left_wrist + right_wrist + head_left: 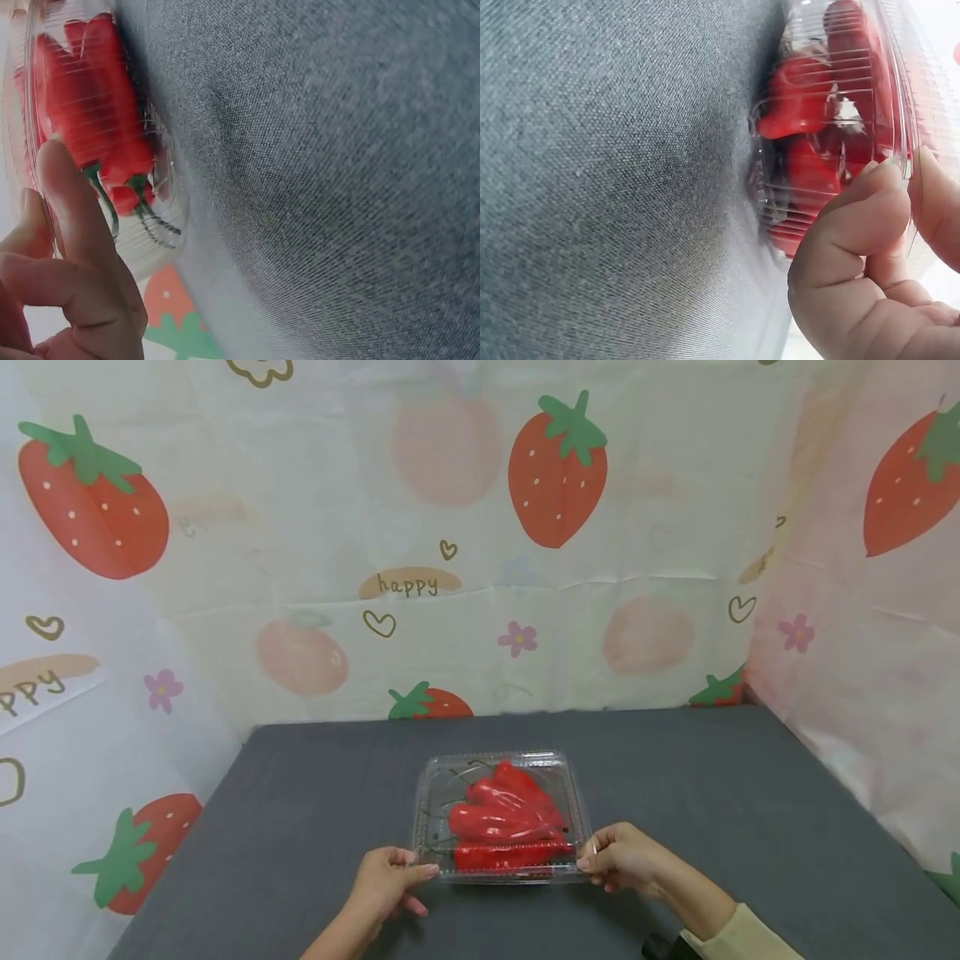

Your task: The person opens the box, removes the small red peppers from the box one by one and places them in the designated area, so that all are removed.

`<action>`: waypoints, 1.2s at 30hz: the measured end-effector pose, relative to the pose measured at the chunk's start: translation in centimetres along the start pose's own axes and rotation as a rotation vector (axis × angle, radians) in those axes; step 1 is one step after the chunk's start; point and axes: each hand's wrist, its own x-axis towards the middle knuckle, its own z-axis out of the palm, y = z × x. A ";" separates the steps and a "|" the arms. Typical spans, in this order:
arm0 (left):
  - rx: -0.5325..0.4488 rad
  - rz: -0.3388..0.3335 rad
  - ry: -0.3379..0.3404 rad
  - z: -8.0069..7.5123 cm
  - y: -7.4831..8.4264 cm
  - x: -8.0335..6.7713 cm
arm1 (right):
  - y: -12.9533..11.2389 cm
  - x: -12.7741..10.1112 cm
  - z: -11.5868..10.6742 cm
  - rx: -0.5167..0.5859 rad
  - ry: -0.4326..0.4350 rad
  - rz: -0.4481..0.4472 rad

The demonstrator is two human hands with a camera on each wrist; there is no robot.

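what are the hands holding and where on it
Both hold the clear plastic clamshell box of red chili peppers: the left hand pinches its near left corner, the right hand its near right corner. It rests on the grey table.

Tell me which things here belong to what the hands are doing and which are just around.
In hand:
- clear plastic clamshell box, lid down, on the table
- red chili peppers inside it
- left hand, pinching the box's near left corner
- right hand, pinching the near right corner

Just around:
- grey table cover
- strawberry-print backdrop
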 end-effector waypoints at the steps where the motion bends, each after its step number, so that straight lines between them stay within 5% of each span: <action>1: 0.000 -0.005 -0.006 0.0 0.0 0.0 | 0.0 0.0 0.0 -0.001 -0.001 0.001; 17: 0.083 -0.020 -0.095 -1.0 0.1 0.3 | -0.1 0.2 -0.3 -0.018 -0.037 -0.003; 21: 0.095 -0.045 -0.214 -2.5 0.3 0.5 | -0.2 0.2 -0.5 -0.009 -0.074 0.016; 27: -0.016 0.002 -0.377 -4.9 -0.2 1.2 | -0.7 -0.1 -0.7 -0.070 -0.038 0.071; 32: -0.070 0.017 -0.360 -5.0 -0.7 2.1 | -1.1 -0.1 -1.0 -0.078 -0.047 0.078; 36: -0.088 0.057 -0.252 -4.1 -0.9 3.1 | -1.4 0.0 -0.9 -0.076 -0.043 0.082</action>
